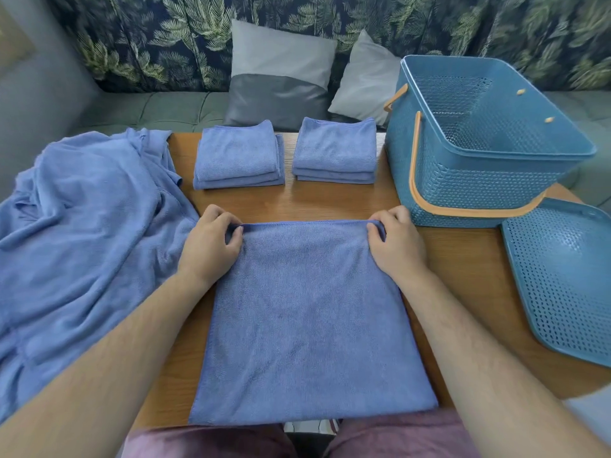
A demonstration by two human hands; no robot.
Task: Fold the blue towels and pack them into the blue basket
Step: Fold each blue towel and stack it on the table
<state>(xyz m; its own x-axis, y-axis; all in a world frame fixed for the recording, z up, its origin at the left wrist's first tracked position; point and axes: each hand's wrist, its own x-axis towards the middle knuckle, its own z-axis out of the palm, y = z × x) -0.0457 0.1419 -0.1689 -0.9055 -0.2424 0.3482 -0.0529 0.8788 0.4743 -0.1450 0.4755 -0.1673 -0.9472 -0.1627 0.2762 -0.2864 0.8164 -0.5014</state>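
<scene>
A blue towel [307,319] lies flat on the wooden table [469,279] in front of me. My left hand [208,246] pinches its far left corner and my right hand [395,244] pinches its far right corner. Two stacks of folded blue towels sit at the table's far side, one at the left [238,157] and one at the right [335,152]. A heap of unfolded blue towels [82,233] spreads over the table's left edge. The blue basket [479,143] with an orange handle stands at the far right with nothing visible inside.
The basket's perforated blue lid [565,276] lies on the table's right edge. Behind the table is a grey sofa [148,109] with two cushions [281,81] and a leaf-patterned backrest.
</scene>
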